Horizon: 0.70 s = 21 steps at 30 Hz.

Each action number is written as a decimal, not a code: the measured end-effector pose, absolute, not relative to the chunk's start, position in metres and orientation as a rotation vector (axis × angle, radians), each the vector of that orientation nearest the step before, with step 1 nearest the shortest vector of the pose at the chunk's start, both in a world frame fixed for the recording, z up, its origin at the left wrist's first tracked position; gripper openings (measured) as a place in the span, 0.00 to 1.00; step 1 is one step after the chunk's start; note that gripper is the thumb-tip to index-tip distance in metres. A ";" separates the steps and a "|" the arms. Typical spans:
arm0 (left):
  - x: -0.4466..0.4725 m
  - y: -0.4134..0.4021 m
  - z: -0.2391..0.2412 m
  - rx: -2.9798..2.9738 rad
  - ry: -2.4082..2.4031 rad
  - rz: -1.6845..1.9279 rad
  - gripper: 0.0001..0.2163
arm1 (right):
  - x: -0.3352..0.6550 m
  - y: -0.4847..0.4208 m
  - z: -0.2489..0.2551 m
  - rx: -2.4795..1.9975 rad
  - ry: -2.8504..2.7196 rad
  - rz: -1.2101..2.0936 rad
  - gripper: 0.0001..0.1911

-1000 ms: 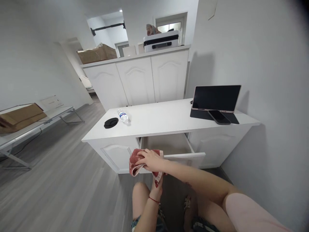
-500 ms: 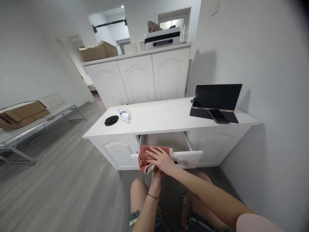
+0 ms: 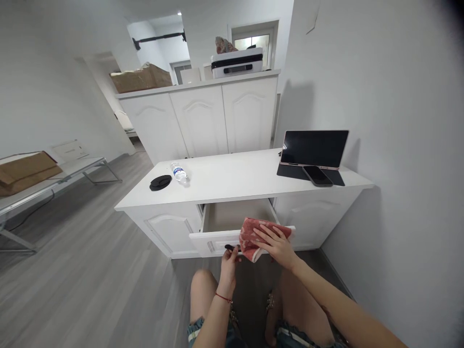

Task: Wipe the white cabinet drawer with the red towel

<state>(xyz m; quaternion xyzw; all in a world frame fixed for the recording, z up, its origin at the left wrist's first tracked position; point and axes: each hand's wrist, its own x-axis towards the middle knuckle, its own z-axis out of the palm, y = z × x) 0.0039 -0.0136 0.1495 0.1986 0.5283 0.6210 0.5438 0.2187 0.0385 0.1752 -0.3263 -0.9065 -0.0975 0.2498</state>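
The right hand (image 3: 279, 246) lies spread over a red patterned towel (image 3: 250, 237) with a pale edge, its fingers stretched out and a little parted across the cloth; the towel is draped over the right part of the front panel of a white drawer (image 3: 213, 240), covering some of its top edge and hanging down its outer face, its lower left corner turned up to show a whitish hem; whether the right thumb pinches the cloth from below cannot be told; the left hand (image 3: 229, 267) is just left of the towel and lower, its fingers curled round the black drawer handle (image 3: 228, 247), only the left end of which shows clearly; a red cord bracelet (image 3: 224, 297) circles the left wrist; the drawer stands pulled out from a low white cabinet (image 3: 224, 179), its pale inside visible behind the panel; on the left of the cabinet top a clear plastic water bottle (image 3: 179, 173) with a blue label lies on its side, near a flat black round object (image 3: 160, 182); on the right a pink-edged tablet (image 3: 314, 148) is propped up, its screen dark, with a smartphone (image 3: 318, 176) lying in front on a dark mat (image 3: 290, 170); behind rises a taller white cupboard (image 3: 197, 116), bearing an open cardboard box (image 3: 141, 79) at left and a white suitcase (image 3: 237, 64) with a black band at right; far left, a brown carton (image 3: 27, 171) rests on a metal-legged table (image 3: 67, 180)
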 end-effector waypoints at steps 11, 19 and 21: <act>0.005 -0.015 0.154 0.366 1.216 1.489 0.26 | 0.247 0.016 0.122 -1.243 -1.942 -0.351 0.22; 0.006 -0.016 0.154 0.360 1.190 1.487 0.26 | 0.216 0.008 0.078 -1.358 -1.558 -0.202 0.18; 0.006 -0.016 0.153 0.355 1.193 1.485 0.26 | 0.203 0.005 0.073 -1.405 -1.458 -0.126 0.19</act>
